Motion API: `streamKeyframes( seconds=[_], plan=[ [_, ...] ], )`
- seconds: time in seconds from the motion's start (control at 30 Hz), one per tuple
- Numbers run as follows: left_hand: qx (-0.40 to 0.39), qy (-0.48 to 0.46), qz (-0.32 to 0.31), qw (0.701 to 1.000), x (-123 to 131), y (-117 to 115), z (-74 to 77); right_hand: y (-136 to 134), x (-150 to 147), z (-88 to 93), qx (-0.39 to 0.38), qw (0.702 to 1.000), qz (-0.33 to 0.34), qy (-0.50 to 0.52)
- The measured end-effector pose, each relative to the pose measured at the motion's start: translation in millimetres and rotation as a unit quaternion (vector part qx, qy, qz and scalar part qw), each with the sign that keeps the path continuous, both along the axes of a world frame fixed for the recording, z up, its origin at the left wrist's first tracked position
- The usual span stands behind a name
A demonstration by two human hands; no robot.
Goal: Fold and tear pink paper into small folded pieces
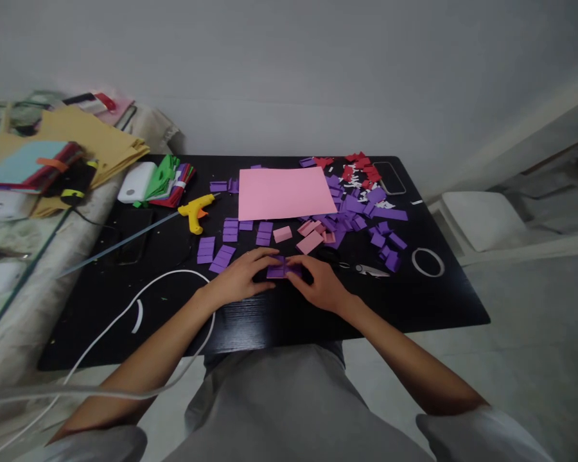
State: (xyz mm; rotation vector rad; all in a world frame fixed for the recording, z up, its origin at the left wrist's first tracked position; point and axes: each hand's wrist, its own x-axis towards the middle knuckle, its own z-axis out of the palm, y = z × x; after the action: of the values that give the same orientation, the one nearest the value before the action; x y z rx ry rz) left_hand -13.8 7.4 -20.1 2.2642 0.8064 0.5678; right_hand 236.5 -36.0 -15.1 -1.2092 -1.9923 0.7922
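Note:
At the near middle of the black table, a folded purple paper piece (276, 272) lies between my two hands. My left hand (245, 277) curls round its left side, fingers at the far edge and thumb nearer me. From the right, my right hand (322, 282) pinches the piece near its middle with thumb and forefinger. Several creased purple strips (222, 258) lie just beyond my left hand. Small folded pink pieces (310, 242) rest beyond my right hand, with scissors (372, 271) to its right.
A pink sheet (284, 194) lies at the back, beside heaped purple pieces (354, 215) and red scraps (361, 168). A yellow glue gun (195, 212) is at left. A white cable (139, 295) loops over my left forearm. A tape ring (428, 262) lies at right.

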Motion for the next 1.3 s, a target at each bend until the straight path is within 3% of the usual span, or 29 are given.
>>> streamKeyframes(
  seconds=[0.13, 0.27, 0.5, 0.73, 0.93, 1.3],
  plan=[
    [-0.037, -0.078, 0.082, 0.993, 3.3, 2.3, 0.1, 12.1, -8.1, 6.4, -0.127, 0.984, -0.048, 0.119],
    [-0.166, -0.137, 0.173, 0.961, 6.2, 3.0, 5.6, 23.2, -18.6, 0.1, -0.21, 0.947, -0.067, 0.232],
    [-0.364, -0.25, 0.173, 0.88, 11.3, 0.0, 5.4, 29.6, -28.9, -1.6, -0.28, 0.904, -0.1, 0.307],
    [-0.367, -0.238, 0.19, 0.879, 9.7, -1.0, 0.1, 32.7, -33.9, -0.8, -0.255, 0.921, -0.1, 0.278],
    [-0.405, -0.228, 0.166, 0.87, 11.1, -3.0, -3.0, 35.1, -35.5, -0.9, -0.262, 0.906, -0.131, 0.307],
    [-0.372, -0.303, 0.263, 0.837, 8.0, 2.3, -0.1, 32.3, -29.4, -6.7, -0.312, 0.89, -0.125, 0.308]
  ],
)
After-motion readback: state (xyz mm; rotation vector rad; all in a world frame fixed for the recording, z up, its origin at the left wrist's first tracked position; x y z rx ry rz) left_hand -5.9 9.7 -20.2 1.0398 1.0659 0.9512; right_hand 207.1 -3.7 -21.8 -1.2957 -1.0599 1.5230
